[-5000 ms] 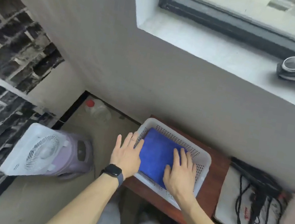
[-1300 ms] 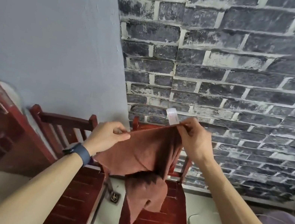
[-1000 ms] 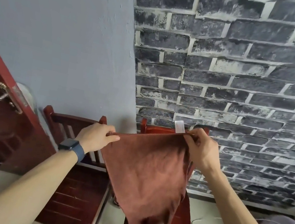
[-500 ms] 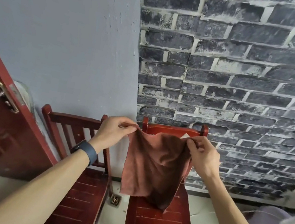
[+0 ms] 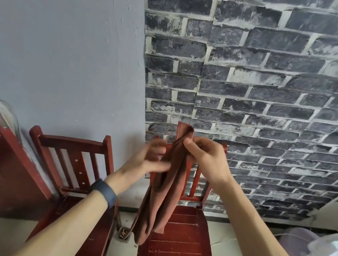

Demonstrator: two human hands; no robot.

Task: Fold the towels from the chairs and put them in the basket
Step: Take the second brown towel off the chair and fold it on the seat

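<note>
Brown towel (image 5: 163, 192), soft napped cloth, hangs bunched in long vertical folds at centre frame, above the red slatted seat of the right chair (image 5: 178, 251). Right hand (image 5: 205, 157): grip clamped on the towel's top edge, a small ribbed corner sticking up above the fingers. Left hand (image 5: 149, 158) blurred, fingers spread against the cloth just beside the right; cannot tell whether its grip is closed. Dark band on the left wrist. Left chair (image 5: 72, 156), same scuffed red wood with a slatted back, seat bare. Rough dark brick wall (image 5: 263, 76) behind.

Half a second ago the towel was stretched wide between both hands; now the hands have met and it is gathered narrow.
</note>
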